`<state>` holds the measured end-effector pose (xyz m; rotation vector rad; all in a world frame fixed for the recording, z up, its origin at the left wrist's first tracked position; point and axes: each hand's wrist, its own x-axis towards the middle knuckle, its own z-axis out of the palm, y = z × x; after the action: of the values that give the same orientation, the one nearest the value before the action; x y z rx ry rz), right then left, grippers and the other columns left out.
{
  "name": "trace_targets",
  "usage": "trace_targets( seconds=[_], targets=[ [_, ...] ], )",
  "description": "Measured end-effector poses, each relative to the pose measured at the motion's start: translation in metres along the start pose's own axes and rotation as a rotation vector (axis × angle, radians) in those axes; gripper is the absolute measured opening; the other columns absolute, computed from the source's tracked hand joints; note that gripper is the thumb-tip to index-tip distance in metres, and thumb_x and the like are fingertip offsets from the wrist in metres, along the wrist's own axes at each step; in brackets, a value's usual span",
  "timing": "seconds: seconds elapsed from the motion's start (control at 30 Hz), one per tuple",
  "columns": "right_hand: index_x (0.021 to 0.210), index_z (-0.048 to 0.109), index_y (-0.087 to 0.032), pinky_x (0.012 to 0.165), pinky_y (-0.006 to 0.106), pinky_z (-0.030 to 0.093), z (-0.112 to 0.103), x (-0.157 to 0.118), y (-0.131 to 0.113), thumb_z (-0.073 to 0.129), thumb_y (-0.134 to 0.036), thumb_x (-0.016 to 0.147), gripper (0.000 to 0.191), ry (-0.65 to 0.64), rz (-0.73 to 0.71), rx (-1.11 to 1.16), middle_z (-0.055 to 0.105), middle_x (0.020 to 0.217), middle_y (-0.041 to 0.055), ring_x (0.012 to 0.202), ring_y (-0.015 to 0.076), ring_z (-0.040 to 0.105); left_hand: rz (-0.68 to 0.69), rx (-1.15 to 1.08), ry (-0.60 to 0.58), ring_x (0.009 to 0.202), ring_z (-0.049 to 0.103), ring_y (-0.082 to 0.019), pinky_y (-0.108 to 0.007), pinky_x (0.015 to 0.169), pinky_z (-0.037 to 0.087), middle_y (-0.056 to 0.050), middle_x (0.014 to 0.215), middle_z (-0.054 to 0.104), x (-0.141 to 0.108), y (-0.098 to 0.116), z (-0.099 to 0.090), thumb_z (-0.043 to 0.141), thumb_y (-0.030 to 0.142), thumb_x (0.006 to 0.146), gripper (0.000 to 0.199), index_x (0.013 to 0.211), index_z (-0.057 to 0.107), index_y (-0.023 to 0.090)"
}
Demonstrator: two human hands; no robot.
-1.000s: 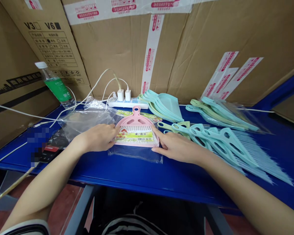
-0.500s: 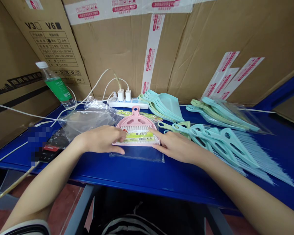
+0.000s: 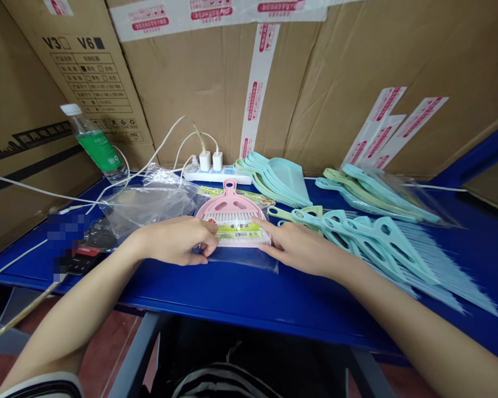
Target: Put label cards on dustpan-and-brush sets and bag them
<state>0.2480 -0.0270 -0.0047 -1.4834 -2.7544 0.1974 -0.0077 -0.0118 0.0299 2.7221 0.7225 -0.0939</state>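
Observation:
A pink dustpan and brush set point(image 3: 231, 205) lies in a clear plastic bag point(image 3: 244, 256) near the middle of the blue table, with a yellow-green label across the bristles. At the bag's lower left corner, my left hand point(image 3: 178, 239) is closed, thumb and fingers pinching the plastic film. My right hand point(image 3: 299, 243) rests at the right edge of the set, its index finger on the label's end and its thumb apart below. Part of the bag's left side is hidden under my left hand.
Crumpled clear bags point(image 3: 149, 204) lie at the left, near a tilted bottle point(image 3: 97, 146) and cables. Behind is a white power strip point(image 3: 236, 176). Blue-green dustpans point(image 3: 286, 177) stand behind right; loose brushes point(image 3: 382, 249) and more dustpans point(image 3: 382, 193) lie at the right.
My left thumb and fingers have closed together on the bag's lower left corner, and the bag's lower edge there is pulled up a little. My right hand has hardly moved.

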Motion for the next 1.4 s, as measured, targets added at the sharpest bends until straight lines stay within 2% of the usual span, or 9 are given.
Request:
trace_targets(
  seconds=[0.17,0.27,0.4,0.5,0.57,0.7,0.9,1.13,1.4],
  targets=[
    [0.143,0.046,-0.011,0.049,0.024,0.031,-0.002,0.000,0.000,0.050,-0.029,0.094,0.052,-0.010,-0.003,0.030,0.059,0.055,-0.0014,0.050,0.0161,0.053,-0.012,-0.006,0.053,0.064,0.053,-0.011,-0.025,0.062,0.040,0.001,0.077,0.058,0.001,0.003,-0.005,0.053,0.005,0.075,0.015,0.068,0.054,0.018],
    [0.140,0.051,-0.013,0.052,0.026,0.035,-0.004,0.000,0.000,0.048,-0.034,0.097,0.049,-0.008,0.017,0.037,0.066,0.060,0.0021,0.056,0.0189,0.060,-0.042,0.041,0.093,0.062,0.050,-0.011,-0.025,0.061,0.039,0.000,0.078,0.055,0.002,0.001,-0.007,0.048,0.007,0.075,0.014,0.068,0.050,0.019],
    [0.131,0.062,-0.021,0.061,0.030,0.042,-0.007,0.001,-0.002,0.043,-0.037,0.099,0.040,0.056,0.008,-0.031,0.075,0.081,0.0085,0.074,0.0242,0.069,-0.098,0.105,0.108,0.059,0.049,-0.012,-0.026,0.059,0.037,0.000,0.073,0.055,0.004,-0.005,-0.006,0.046,0.010,0.079,0.012,0.072,0.046,0.019],
    [0.126,0.066,-0.023,0.071,0.034,0.047,-0.007,0.001,-0.003,0.047,-0.037,0.098,0.037,0.129,-0.086,0.000,0.075,0.105,0.0104,0.090,0.0267,0.069,-0.163,0.165,0.094,0.055,0.046,-0.012,-0.027,0.056,0.033,0.001,0.067,0.053,0.006,-0.007,-0.003,0.044,0.014,0.086,0.014,0.074,0.045,0.020],
    [0.119,0.069,-0.021,0.074,0.034,0.048,-0.005,0.000,-0.004,0.051,-0.035,0.096,0.032,0.167,-0.138,0.034,0.073,0.110,0.0100,0.093,0.0265,0.069,-0.189,0.210,0.097,0.054,0.045,-0.012,-0.027,0.054,0.031,0.001,0.064,0.053,0.007,-0.008,-0.001,0.042,0.016,0.089,0.015,0.075,0.046,0.020],
    [0.110,0.072,-0.019,0.074,0.033,0.048,-0.001,-0.001,-0.005,0.048,-0.028,0.096,0.029,0.196,-0.181,0.082,0.072,0.105,0.0095,0.091,0.0240,0.068,-0.184,0.260,0.107,0.052,0.046,-0.012,-0.027,0.052,0.031,0.001,0.062,0.053,0.008,-0.011,0.001,0.041,0.019,0.093,0.017,0.077,0.048,0.019],
    [0.113,0.070,-0.018,0.081,0.037,0.049,0.001,-0.002,-0.003,0.053,-0.014,0.083,0.035,0.200,-0.208,0.170,0.071,0.109,0.0104,0.096,0.0252,0.066,-0.244,0.265,0.066,0.054,0.049,-0.014,-0.027,0.052,0.031,-0.001,0.065,0.057,0.010,-0.011,0.000,0.039,0.023,0.096,0.017,0.082,0.048,0.019],
    [0.102,0.070,-0.019,0.080,0.036,0.049,0.004,0.002,0.002,0.042,-0.008,0.088,0.033,0.210,-0.201,0.214,0.072,0.103,0.0084,0.093,0.0225,0.066,-0.311,0.254,0.031,0.056,0.053,-0.015,-0.027,0.053,0.032,-0.002,0.067,0.061,0.011,-0.011,0.000,0.036,0.019,0.094,0.018,0.089,0.054,0.017],
    [0.097,0.070,-0.019,0.068,0.030,0.044,0.008,0.007,0.001,0.049,-0.009,0.087,0.026,0.235,-0.109,0.290,0.071,0.086,0.0051,0.070,0.0171,0.061,-0.280,0.142,0.012,0.069,0.058,-0.015,-0.026,0.063,0.038,-0.003,0.082,0.066,0.008,-0.018,0.000,0.045,0.021,0.093,0.009,0.089,0.054,0.018]
  ],
)
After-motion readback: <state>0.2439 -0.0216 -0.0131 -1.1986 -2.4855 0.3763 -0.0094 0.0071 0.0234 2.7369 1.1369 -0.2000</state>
